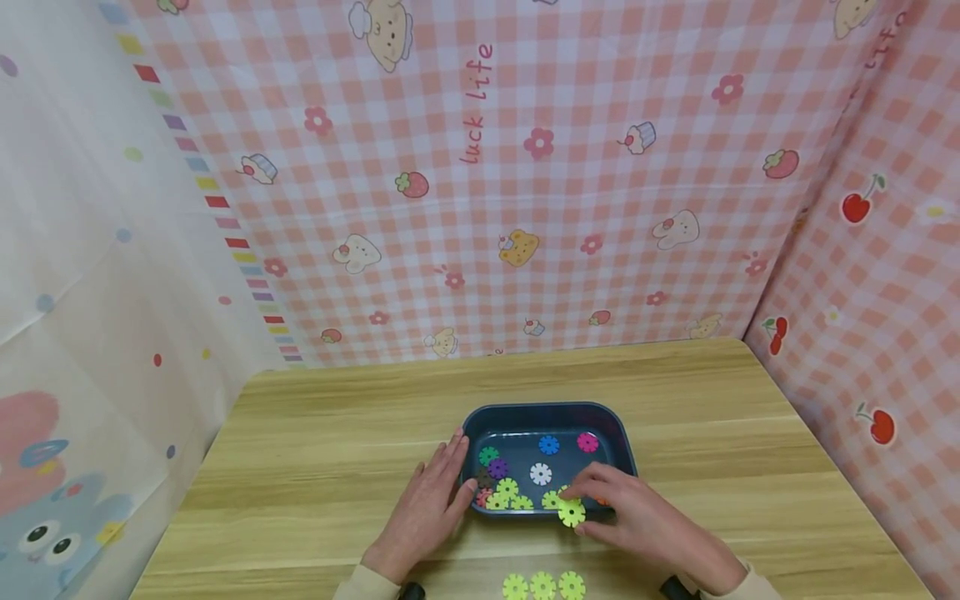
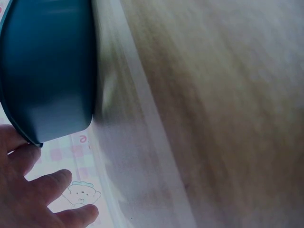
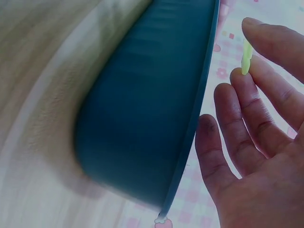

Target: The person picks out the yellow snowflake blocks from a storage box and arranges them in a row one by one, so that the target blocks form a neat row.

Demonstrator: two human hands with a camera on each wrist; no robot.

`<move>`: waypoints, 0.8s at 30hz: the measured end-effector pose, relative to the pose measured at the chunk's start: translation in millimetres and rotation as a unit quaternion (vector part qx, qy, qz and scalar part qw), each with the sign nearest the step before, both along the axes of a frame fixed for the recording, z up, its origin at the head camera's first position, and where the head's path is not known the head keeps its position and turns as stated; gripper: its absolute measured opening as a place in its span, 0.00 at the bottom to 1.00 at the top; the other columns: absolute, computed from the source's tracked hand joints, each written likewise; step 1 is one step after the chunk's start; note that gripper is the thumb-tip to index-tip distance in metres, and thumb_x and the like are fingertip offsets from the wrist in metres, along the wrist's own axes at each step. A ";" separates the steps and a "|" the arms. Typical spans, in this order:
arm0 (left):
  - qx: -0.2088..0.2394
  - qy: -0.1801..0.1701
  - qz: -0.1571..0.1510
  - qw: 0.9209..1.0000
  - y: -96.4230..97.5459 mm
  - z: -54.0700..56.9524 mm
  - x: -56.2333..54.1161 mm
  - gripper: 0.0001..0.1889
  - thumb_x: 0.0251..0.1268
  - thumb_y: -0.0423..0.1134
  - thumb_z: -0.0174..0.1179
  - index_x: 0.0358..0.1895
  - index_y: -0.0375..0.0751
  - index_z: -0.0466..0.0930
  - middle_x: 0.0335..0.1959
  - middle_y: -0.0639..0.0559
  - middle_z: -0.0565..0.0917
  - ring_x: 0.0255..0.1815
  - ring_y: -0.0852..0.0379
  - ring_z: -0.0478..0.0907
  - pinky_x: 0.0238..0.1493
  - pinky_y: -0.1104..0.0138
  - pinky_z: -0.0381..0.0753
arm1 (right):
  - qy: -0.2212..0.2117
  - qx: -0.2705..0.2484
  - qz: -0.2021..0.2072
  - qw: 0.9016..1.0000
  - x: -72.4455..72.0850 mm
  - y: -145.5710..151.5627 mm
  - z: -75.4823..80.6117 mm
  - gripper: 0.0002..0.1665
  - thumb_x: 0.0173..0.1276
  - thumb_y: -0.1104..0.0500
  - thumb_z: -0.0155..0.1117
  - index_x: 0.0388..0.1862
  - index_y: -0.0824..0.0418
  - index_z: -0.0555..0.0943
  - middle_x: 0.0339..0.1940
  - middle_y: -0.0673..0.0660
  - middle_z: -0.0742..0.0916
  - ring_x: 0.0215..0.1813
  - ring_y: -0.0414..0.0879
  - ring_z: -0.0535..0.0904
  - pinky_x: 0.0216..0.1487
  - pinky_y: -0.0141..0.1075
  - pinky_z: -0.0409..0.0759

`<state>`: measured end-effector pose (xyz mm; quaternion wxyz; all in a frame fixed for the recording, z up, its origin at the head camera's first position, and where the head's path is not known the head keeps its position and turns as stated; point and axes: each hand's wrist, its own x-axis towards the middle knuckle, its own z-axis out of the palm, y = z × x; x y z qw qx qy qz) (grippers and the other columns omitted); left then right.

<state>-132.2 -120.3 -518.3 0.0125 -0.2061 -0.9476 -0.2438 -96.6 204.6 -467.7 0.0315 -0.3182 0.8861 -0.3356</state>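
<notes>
At about 5 o'clock on the dark blue, rounded-rectangle, plastic-looking tray (image 1: 547, 418) (6 = the person's side), the R hand (image 1: 637, 504) has a flat, notched, yellow-green plastic disc (image 1: 566, 518) pinched btwn thumb and fingertips. Seen from the head cam, it overlaps the near rim; R wrist cam shows it edge-on, w/ the spare fingers spread loosely beside the tray wall. Can't tell if the disc touches the rim tbh.

L hand (image 1: 431, 500) is over at 8–9 o'clock, fingers pretty straight against the tray's side, thumb at the rim. Not gripping anything afaict, prob just steadying.

Off the tray at 6 o'clock, a neat row of three yellow-green discs (image 1: 537, 587) lies on the light wood-grain table (image 1: 360, 433). So imo the step rn = picking the yellow-green ones out and adding them to that row. More inside: a yellow-green cluster (image 1: 503, 486) at 7 o'clock. Other colours in there too: blue disc (image 1: 544, 442) at 12, hot pink disc (image 1: 582, 439) at 1–2, white disc (image 1: 535, 472) near the centre.

Next move prob calls for a firm pinch, lifting clear of the rim, then laying it flat at the row's 3 o'clock end w/o nudging the others. Thin thing, might slip.
</notes>
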 end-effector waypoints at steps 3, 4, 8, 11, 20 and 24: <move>-0.002 0.000 0.003 1.000 0.2 -0.1 -0.1 0.33 0.84 0.52 0.47 0.83 0.41 0.57 0.84 0.49 0.57 0.81 0.40 0.58 0.74 0.35 0.60 | -0.031 0.009 -0.011 0.999 2.5 3.1 1.6 0.17 0.69 0.52 0.74 0.56 0.50 0.87 0.50 0.41 0.81 0.50 0.43 0.79 0.50 0.36 0.83; -0.003 0.001 0.003 1.000 0.3 -0.2 -0.1 0.33 0.84 0.52 0.47 0.83 0.41 0.57 0.84 0.49 0.57 0.81 0.40 0.58 0.74 0.35 0.60 | -0.040 0.011 -0.014 0.999 3.3 4.2 2.1 0.17 0.70 0.51 0.74 0.56 0.50 0.87 0.50 0.41 0.81 0.50 0.43 0.79 0.50 0.36 0.83; -0.003 -0.001 0.005 1.000 1.0 0.6 0.2 0.33 0.84 0.52 0.47 0.83 0.41 0.57 0.84 0.49 0.57 0.81 0.40 0.57 0.74 0.35 0.59 | -0.073 0.018 -0.028 0.997 6.7 8.0 2.8 0.17 0.70 0.48 0.73 0.56 0.49 0.87 0.50 0.41 0.81 0.50 0.39 0.77 0.52 0.34 0.83; -0.002 -0.006 0.006 1.000 1.4 1.2 0.1 0.33 0.84 0.53 0.47 0.83 0.41 0.57 0.84 0.49 0.56 0.81 0.40 0.57 0.75 0.35 0.59 | -0.074 0.024 -0.033 0.996 9.2 10.3 1.4 0.17 0.70 0.49 0.74 0.56 0.49 0.87 0.50 0.40 0.80 0.49 0.37 0.76 0.52 0.33 0.83; -0.004 -0.011 0.007 1.000 1.9 1.3 0.7 0.33 0.84 0.53 0.47 0.83 0.41 0.57 0.84 0.49 0.56 0.82 0.40 0.57 0.75 0.35 0.58 | -0.056 0.039 -0.036 0.997 16.4 14.9 1.0 0.18 0.69 0.50 0.74 0.57 0.46 0.87 0.52 0.39 0.80 0.52 0.38 0.76 0.56 0.43 0.83; -0.004 -0.009 0.008 1.000 1.8 1.2 0.8 0.33 0.84 0.53 0.47 0.83 0.41 0.57 0.84 0.49 0.56 0.82 0.40 0.57 0.75 0.35 0.58 | -0.068 0.051 -0.040 0.996 20.7 16.7 2.6 0.20 0.70 0.46 0.73 0.59 0.44 0.86 0.57 0.42 0.80 0.56 0.42 0.75 0.58 0.46 0.83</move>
